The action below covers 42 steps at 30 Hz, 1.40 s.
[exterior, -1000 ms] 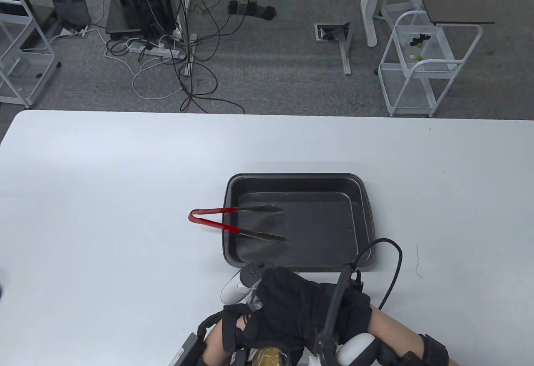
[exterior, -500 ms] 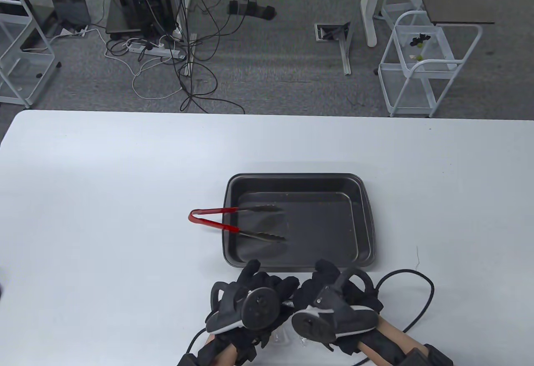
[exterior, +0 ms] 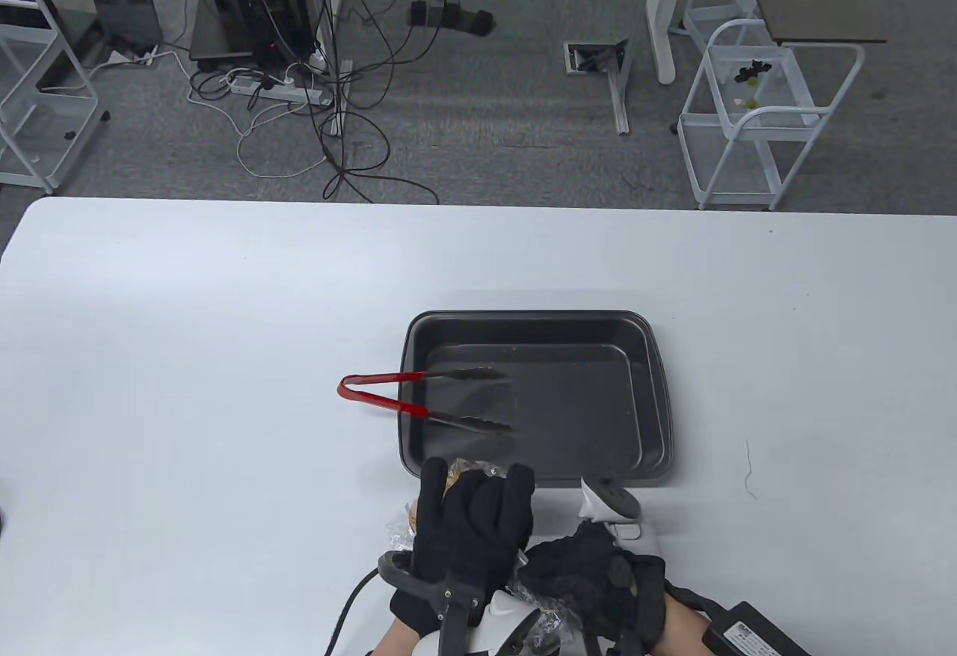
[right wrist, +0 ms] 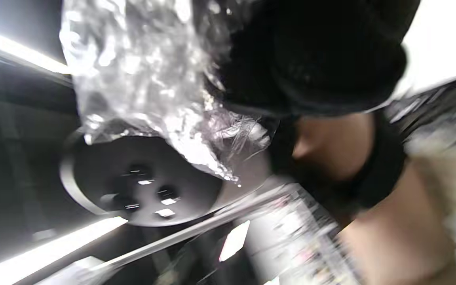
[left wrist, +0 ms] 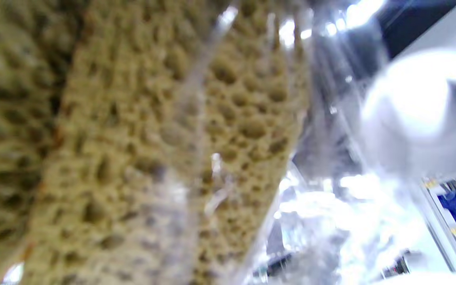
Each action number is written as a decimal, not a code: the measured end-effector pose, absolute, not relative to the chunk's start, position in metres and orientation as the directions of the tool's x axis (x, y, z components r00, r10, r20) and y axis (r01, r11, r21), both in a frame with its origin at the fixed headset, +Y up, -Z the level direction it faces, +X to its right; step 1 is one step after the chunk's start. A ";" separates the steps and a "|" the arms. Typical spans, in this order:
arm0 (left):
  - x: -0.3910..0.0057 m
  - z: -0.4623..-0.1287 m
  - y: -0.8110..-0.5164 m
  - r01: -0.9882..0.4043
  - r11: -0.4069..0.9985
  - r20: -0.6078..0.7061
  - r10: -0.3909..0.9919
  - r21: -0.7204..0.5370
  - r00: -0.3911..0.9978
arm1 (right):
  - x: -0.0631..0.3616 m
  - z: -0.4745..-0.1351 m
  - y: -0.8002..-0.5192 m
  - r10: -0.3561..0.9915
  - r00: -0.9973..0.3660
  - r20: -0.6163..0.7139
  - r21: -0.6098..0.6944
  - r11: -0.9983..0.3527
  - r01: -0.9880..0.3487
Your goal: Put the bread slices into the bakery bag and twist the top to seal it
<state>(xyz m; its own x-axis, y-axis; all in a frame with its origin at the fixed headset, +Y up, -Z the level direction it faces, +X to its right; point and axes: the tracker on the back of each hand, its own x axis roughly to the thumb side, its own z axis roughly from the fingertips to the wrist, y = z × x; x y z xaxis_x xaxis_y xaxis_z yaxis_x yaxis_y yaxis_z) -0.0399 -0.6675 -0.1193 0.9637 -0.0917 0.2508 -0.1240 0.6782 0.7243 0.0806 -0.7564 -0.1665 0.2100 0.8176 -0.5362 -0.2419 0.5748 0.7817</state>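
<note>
Table view: left hand [exterior: 472,536] lies fingers straight over the bakery bag [exterior: 478,471] on the desk [exterior: 187,357], before the baking tray [exterior: 534,394]; tongs [exterior: 419,402] span its rim.
Left wrist view: bread slices [left wrist: 141,150] inside clear plastic.
Right wrist view: right hand [right wrist: 311,55] – fingers pinch the bag's crumpled top.
</note>
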 end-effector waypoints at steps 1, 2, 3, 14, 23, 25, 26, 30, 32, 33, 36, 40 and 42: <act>-0.040 -0.117 -0.666 -0.123 0.665 0.246 -0.094 0.737 0.965 | 0.075 -0.162 -0.761 0.782 0.252 -0.571 0.766 0.617 -0.181; -0.041 -0.117 -0.667 -0.125 0.662 0.250 -0.096 0.739 0.964 | 0.071 -0.160 -0.762 0.762 0.270 -0.589 0.755 0.638 -0.153; -0.041 -0.117 -0.667 -0.128 0.671 0.265 -0.105 0.730 0.959 | 0.068 -0.159 -0.765 0.749 0.267 -0.606 0.750 0.650 -0.121; -0.081 -0.182 -0.701 -0.228 0.974 0.284 0.220 -0.005 0.933 | 0.129 -0.183 -0.733 0.973 -0.200 -0.115 0.817 -0.021 -0.576; -0.089 -0.211 -0.758 -0.501 0.161 0.021 0.962 -0.850 0.274 | 0.151 -0.153 -0.657 0.753 -0.252 0.608 0.584 -0.638 -0.502; -0.083 -0.210 -0.760 -0.467 0.123 0.007 0.970 -0.876 0.242 | 0.145 -0.138 -0.648 0.473 -0.373 0.798 0.310 -0.854 -0.418; -0.080 -0.209 -0.760 -0.457 0.089 -0.006 0.979 -0.885 0.202 | 0.141 -0.129 -0.646 0.282 -0.422 0.862 0.133 -0.928 -0.347; -0.071 -0.204 -0.762 -0.379 -0.052 -0.089 0.993 -0.924 0.080 | 0.130 -0.110 -0.649 -0.327 -0.416 0.849 -0.402 -0.909 -0.106; -0.068 -0.201 -0.763 -0.358 -0.073 -0.099 0.993 -0.931 0.056 | 0.125 -0.106 -0.651 -0.510 -0.345 0.788 -0.562 -0.824 -0.064; -0.065 -0.200 -0.764 -0.335 -0.084 -0.111 0.992 -0.939 0.062 | 0.123 -0.106 -0.652 -0.608 -0.312 0.730 -0.651 -0.758 -0.045; -0.054 -0.194 -0.767 -0.282 -0.085 -0.115 0.989 -0.956 0.092 | 0.113 -0.106 -0.653 -0.803 -0.200 0.561 -0.818 -0.575 0.011; -0.037 -0.184 -0.765 -0.211 -0.054 -0.081 0.989 -0.976 0.125 | 0.096 -0.109 -0.654 -0.852 -0.118 0.511 -0.854 -0.518 0.040; -0.030 -0.177 -0.760 -0.171 -0.043 -0.065 0.991 -0.984 0.121 | 0.091 -0.111 -0.656 -0.862 -0.095 0.497 -0.863 -0.503 0.046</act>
<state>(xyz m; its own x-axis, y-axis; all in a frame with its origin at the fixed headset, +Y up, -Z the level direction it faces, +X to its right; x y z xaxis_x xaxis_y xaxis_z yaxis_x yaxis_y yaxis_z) -0.0298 -0.7603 -0.1765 0.1208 0.9906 -0.0646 -0.1713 -0.0433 -0.9843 0.0914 -0.6557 -0.1110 -0.0953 -0.8624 0.4972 0.0461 -0.5028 -0.8632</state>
